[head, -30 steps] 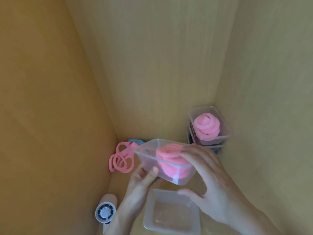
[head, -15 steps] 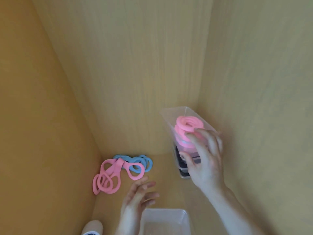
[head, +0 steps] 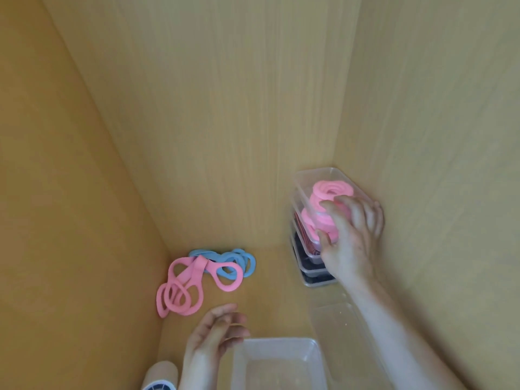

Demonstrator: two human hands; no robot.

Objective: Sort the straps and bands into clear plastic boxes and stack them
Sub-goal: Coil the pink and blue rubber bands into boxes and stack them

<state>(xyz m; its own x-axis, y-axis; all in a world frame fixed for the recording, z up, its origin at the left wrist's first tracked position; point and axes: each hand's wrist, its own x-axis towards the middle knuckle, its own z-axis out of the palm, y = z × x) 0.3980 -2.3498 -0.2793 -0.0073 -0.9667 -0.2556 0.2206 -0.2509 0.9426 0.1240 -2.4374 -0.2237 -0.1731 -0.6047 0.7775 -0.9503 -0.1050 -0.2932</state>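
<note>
A stack of clear plastic boxes [head: 305, 266] stands in the back right corner against the wall. The top box [head: 315, 175] holds a rolled pink band [head: 330, 190]. My right hand [head: 351, 237] grips the near side of that top box, fingers curled over its rim. A box below shows another pink roll, and the lower ones hold dark contents. A loose pink strap [head: 185, 285] and a blue strap [head: 233, 260] lie tangled on the floor at back left. My left hand [head: 213, 336] hovers below them, fingers relaxed, holding nothing.
An empty clear box [head: 278, 364] sits at the bottom centre, and another clear box [head: 332, 316] lies right of it under my right forearm. A white cylinder with a blue end [head: 160, 380] stands at bottom left. Wooden walls close in on three sides.
My right hand carried the box with the pink roll to the right and set it on the stack. My left hand let go of it and dropped back.
</note>
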